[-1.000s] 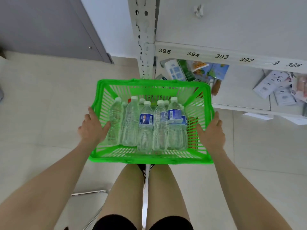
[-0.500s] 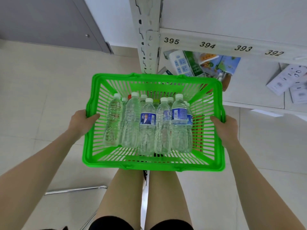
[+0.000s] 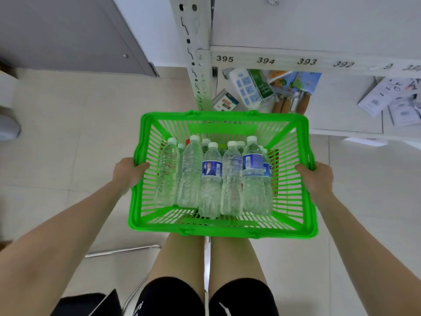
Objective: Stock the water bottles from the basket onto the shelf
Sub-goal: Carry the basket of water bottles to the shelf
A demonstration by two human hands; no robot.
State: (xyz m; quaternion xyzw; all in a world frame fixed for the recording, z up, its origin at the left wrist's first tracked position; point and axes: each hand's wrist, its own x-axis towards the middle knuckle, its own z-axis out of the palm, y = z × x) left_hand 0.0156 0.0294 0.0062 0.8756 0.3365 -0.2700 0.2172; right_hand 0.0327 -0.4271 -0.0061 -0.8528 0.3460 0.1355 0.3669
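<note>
Beige tile floor; numbered white shelf (basket in front).

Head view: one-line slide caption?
Left hand and right hand grip opposite side rims of a green basket of upright water bottles in front of a numbered shelf.

A shop, by the look: a shelf edge numbered 395 to 392 runs from a slotted metal post, packaged goods below it, a green shopping basket before it.
</note>
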